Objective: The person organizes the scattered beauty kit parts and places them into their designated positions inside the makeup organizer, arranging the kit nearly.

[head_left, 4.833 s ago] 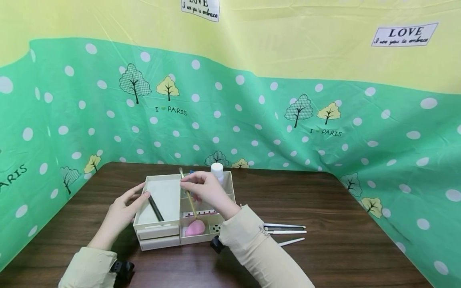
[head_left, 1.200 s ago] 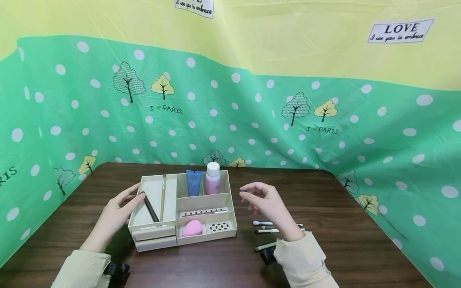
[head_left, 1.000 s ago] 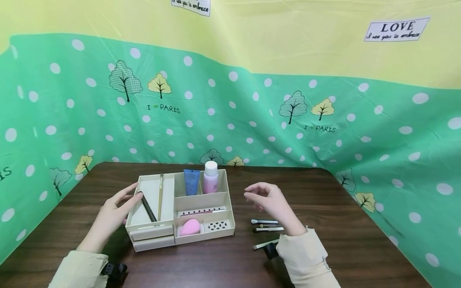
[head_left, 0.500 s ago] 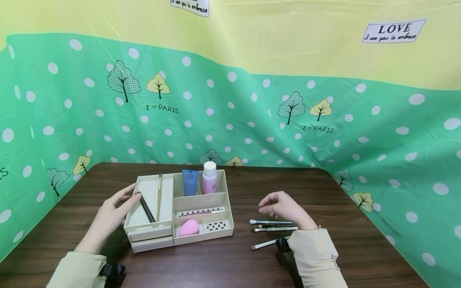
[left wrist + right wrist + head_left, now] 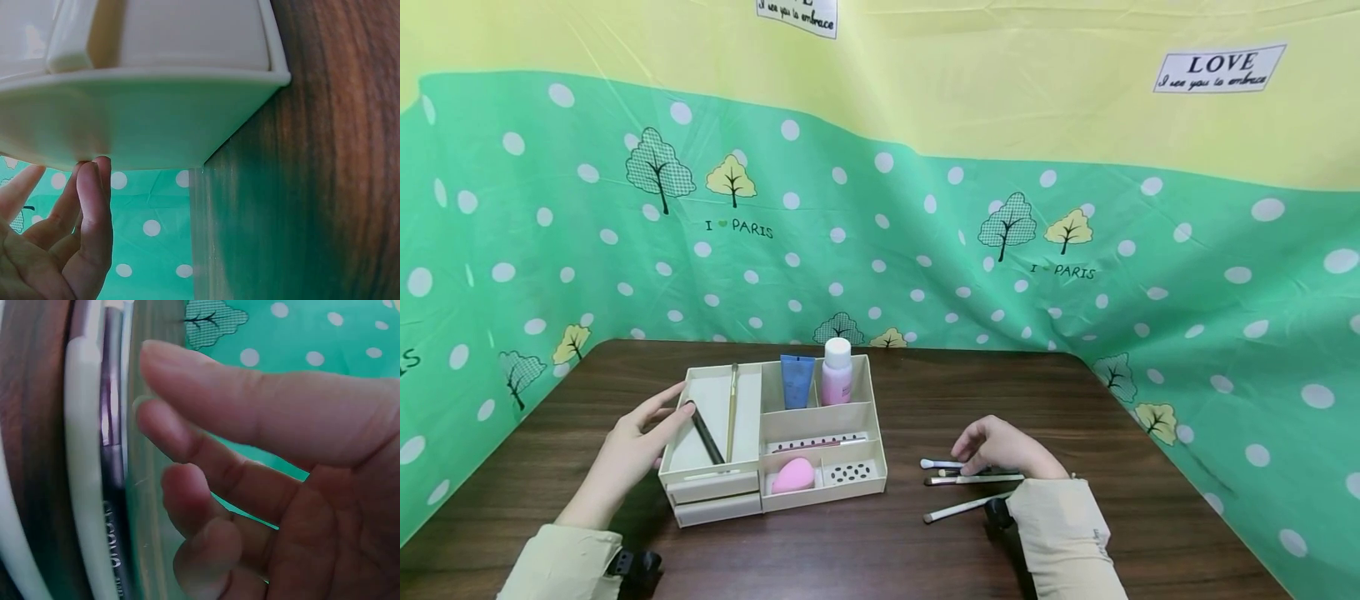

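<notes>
In the head view, a cream makeup organizer (image 5: 748,479) stands left of centre. My left hand (image 5: 632,437) rests against its left side, thumb at the rim, and its fingers touch the outer wall (image 5: 144,119) in the left wrist view. A black pen-like stick (image 5: 706,435) and a gold-handled brush (image 5: 732,412) lie on its top tray. Over several makeup brushes (image 5: 940,481) on the table hovers my right hand (image 5: 1003,446), fingers loosely bent. The right wrist view shows nothing between thumb and fingers, beside a dark-handled brush (image 5: 112,481) and a pale-handled one (image 5: 84,469).
Compartments of the organizer hold a blue tube (image 5: 796,382), a pink bottle with white cap (image 5: 837,375), a pink makeup sponge (image 5: 793,475) and a dotted item (image 5: 850,472). One brush (image 5: 962,508) lies nearer the front. A green curtain (image 5: 880,250) hangs behind the table.
The gold-handled brush went from my right hand onto the top tray. My right hand then moved right and down over the brushes on the table. The left hand stays at the organizer.
</notes>
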The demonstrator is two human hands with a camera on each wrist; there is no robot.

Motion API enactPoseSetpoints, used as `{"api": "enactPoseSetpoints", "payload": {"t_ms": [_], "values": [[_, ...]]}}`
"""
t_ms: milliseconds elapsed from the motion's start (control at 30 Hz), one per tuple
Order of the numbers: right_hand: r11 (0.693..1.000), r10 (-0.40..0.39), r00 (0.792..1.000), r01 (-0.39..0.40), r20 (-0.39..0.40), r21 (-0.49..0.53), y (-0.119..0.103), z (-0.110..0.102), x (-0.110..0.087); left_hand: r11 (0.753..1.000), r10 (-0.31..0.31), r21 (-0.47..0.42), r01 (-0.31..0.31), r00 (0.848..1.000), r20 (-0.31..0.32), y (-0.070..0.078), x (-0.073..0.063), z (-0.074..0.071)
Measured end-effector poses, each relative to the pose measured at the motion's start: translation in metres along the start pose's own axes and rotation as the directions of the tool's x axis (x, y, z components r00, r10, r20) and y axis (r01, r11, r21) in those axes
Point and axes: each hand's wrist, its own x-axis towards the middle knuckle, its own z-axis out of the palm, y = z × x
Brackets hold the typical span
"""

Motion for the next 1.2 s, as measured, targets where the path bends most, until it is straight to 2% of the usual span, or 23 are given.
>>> {"api": "enactPoseSetpoints", "payload": {"t_ms": [267,567,800,1200], "values": [[1.0,0.012,1.0,-0.012,-0.001,-0.019,0.008,0.004,0.003,1.0,0.005,-0.004,-0.005,1.0,-0.006,-0.001,0.001,0.0],[1.0,0.019,1.0,-0.019,0.005,0.01,0.013,0.005,0.005,1.0,0.01,-0.009,-0.011,1.0,-0.016,-0.001,0.0,0.001],[0.999,-0.021,0.999,0.02,0.039,0.035,0.014,0.005,0.004,1.0,0.012,0.005,-0.012,1.0,-0.011,-0.001,0.001,0.0],[1.0,-0.013,0.999,0.012,0.052,0.027,0.015,0.004,0.006,1.0,0.014,-0.004,-0.014,1.0,-0.017,-0.001,0.0,0.001]]}}
